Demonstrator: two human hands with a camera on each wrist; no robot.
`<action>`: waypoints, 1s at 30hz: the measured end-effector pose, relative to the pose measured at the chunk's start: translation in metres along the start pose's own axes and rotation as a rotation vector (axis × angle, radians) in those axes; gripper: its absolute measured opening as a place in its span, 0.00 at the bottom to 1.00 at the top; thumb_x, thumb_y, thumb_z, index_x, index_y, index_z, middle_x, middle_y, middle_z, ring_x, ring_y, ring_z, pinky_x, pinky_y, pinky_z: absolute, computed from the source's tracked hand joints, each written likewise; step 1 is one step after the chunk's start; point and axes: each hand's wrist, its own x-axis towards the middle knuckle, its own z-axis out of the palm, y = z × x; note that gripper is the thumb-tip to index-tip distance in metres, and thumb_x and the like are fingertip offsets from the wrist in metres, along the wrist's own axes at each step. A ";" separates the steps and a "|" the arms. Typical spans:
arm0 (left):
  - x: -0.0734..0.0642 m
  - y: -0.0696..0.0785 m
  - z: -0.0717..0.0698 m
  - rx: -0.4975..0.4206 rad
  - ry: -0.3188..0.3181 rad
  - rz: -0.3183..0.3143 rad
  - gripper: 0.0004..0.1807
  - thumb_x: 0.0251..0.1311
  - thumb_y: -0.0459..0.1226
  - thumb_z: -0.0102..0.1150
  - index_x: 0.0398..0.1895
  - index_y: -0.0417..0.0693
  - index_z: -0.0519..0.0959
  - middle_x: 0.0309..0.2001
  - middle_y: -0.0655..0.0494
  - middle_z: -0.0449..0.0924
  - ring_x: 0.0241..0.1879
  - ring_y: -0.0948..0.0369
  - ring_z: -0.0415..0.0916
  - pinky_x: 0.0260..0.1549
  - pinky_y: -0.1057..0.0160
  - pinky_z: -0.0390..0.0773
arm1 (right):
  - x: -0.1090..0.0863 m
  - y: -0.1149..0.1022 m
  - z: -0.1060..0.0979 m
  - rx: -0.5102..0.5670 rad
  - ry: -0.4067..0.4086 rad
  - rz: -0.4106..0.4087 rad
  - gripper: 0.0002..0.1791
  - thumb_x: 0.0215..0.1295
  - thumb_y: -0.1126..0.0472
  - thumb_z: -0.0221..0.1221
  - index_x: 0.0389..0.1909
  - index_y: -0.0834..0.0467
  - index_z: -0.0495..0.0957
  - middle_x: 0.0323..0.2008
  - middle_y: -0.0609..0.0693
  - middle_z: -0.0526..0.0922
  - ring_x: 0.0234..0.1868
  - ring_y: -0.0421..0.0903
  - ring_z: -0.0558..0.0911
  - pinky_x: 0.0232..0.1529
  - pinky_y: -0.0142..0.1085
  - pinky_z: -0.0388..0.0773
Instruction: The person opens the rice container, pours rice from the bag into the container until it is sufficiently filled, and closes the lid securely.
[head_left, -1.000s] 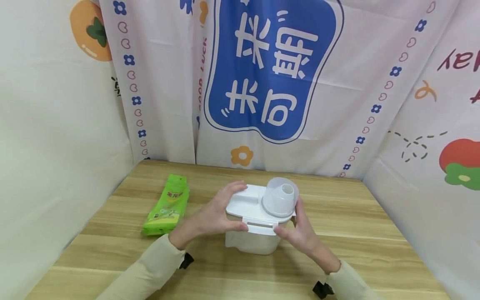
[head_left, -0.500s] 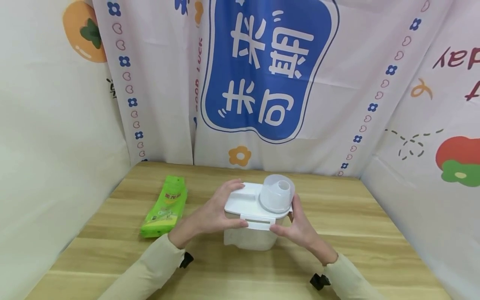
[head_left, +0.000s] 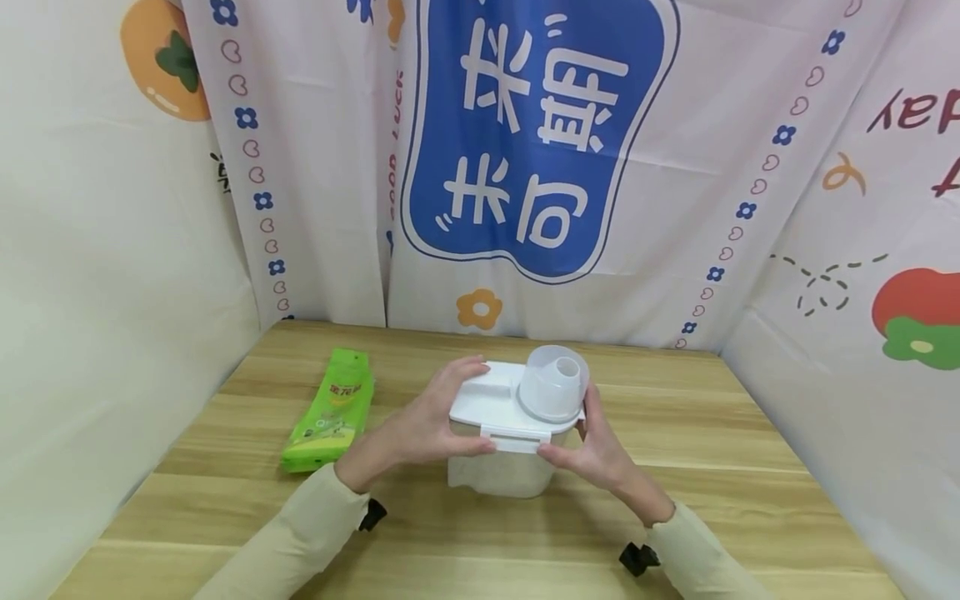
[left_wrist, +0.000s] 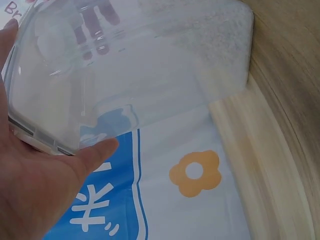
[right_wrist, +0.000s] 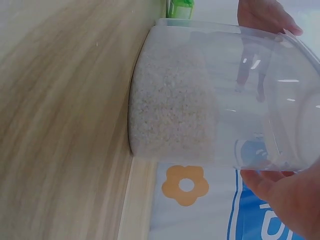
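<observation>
A clear plastic rice container [head_left: 501,477] stands upright on the table, its white lid [head_left: 480,407] seated on top. On the lid's right half sits a translucent measuring cup [head_left: 551,388]. In the right wrist view, white rice [right_wrist: 172,95] fills the container's lower part. My left hand [head_left: 437,421] grips the left end by the lid, its thumb along the front latch [head_left: 516,439]. From the right side, my right hand [head_left: 600,457] holds the container, thumb at the latch's other end. The right fingers are partly hidden behind the container in the head view.
A green plastic bag [head_left: 333,417] with printing lies on the wooden table [head_left: 675,517], left of the container. Printed white cloth [head_left: 330,167] hangs behind and on both sides of the table.
The container and both hands have shifted slightly away from me across the table. The thumbs stay on the front latch. The head view has shifted a little too.
</observation>
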 end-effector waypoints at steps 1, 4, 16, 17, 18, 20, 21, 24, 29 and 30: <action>0.000 0.000 0.000 0.002 0.000 0.004 0.52 0.45 0.54 0.75 0.71 0.47 0.58 0.74 0.48 0.54 0.70 0.52 0.59 0.62 0.48 0.73 | 0.000 0.000 0.000 -0.001 0.002 0.002 0.62 0.43 0.72 0.73 0.75 0.55 0.44 0.64 0.51 0.68 0.62 0.38 0.70 0.59 0.31 0.74; 0.001 0.000 -0.001 0.013 0.003 0.014 0.52 0.46 0.54 0.75 0.71 0.46 0.58 0.74 0.47 0.55 0.70 0.52 0.59 0.62 0.48 0.73 | 0.000 0.000 0.000 -0.001 0.002 0.001 0.62 0.43 0.72 0.73 0.75 0.55 0.44 0.64 0.52 0.68 0.63 0.38 0.70 0.59 0.32 0.75; 0.001 0.001 0.001 0.052 0.025 0.039 0.51 0.46 0.53 0.75 0.70 0.45 0.59 0.73 0.46 0.56 0.70 0.51 0.60 0.61 0.48 0.74 | 0.002 -0.002 0.000 -0.006 0.012 -0.005 0.60 0.43 0.72 0.73 0.75 0.56 0.46 0.63 0.55 0.69 0.62 0.38 0.71 0.58 0.32 0.77; 0.001 0.001 0.001 0.054 0.029 0.044 0.51 0.46 0.53 0.75 0.70 0.45 0.59 0.73 0.46 0.56 0.69 0.51 0.60 0.61 0.48 0.75 | 0.002 -0.002 0.000 -0.008 0.015 -0.009 0.60 0.43 0.72 0.74 0.75 0.56 0.46 0.63 0.56 0.69 0.61 0.38 0.71 0.58 0.32 0.77; 0.002 0.001 0.001 0.056 0.032 0.045 0.51 0.46 0.53 0.75 0.70 0.45 0.59 0.73 0.46 0.56 0.69 0.51 0.60 0.60 0.48 0.75 | 0.002 -0.002 0.000 -0.009 0.017 -0.007 0.60 0.43 0.72 0.73 0.75 0.56 0.47 0.63 0.55 0.69 0.62 0.38 0.71 0.58 0.32 0.77; 0.003 0.001 0.002 0.060 0.038 0.046 0.51 0.46 0.53 0.75 0.70 0.45 0.59 0.73 0.46 0.56 0.68 0.52 0.61 0.60 0.49 0.76 | 0.003 -0.002 0.000 -0.011 0.017 -0.015 0.60 0.43 0.72 0.73 0.75 0.56 0.47 0.63 0.56 0.69 0.61 0.38 0.72 0.57 0.32 0.78; 0.003 0.000 0.002 0.059 0.043 0.046 0.51 0.45 0.53 0.75 0.70 0.45 0.59 0.73 0.46 0.57 0.68 0.52 0.61 0.59 0.49 0.76 | 0.003 -0.002 0.000 -0.011 0.016 -0.017 0.60 0.43 0.72 0.73 0.75 0.56 0.47 0.63 0.56 0.69 0.61 0.38 0.72 0.58 0.32 0.78; 0.003 0.000 0.003 0.066 0.053 0.047 0.51 0.45 0.52 0.75 0.70 0.45 0.60 0.72 0.46 0.57 0.67 0.52 0.62 0.58 0.50 0.77 | 0.004 -0.002 0.000 -0.007 0.008 -0.025 0.60 0.44 0.71 0.73 0.75 0.56 0.46 0.64 0.57 0.68 0.62 0.40 0.72 0.59 0.34 0.77; 0.002 0.001 0.003 0.080 0.059 0.044 0.52 0.43 0.52 0.76 0.69 0.45 0.60 0.72 0.45 0.58 0.65 0.52 0.63 0.55 0.52 0.79 | 0.004 -0.001 0.000 -0.023 -0.006 -0.011 0.63 0.42 0.71 0.75 0.75 0.54 0.44 0.64 0.56 0.68 0.62 0.39 0.72 0.57 0.34 0.79; 0.002 0.001 0.003 0.080 0.058 0.042 0.51 0.43 0.52 0.76 0.69 0.45 0.60 0.72 0.45 0.58 0.65 0.52 0.63 0.55 0.52 0.79 | 0.003 -0.001 0.000 -0.030 -0.006 -0.007 0.64 0.41 0.71 0.75 0.76 0.54 0.44 0.64 0.56 0.68 0.62 0.38 0.72 0.56 0.34 0.79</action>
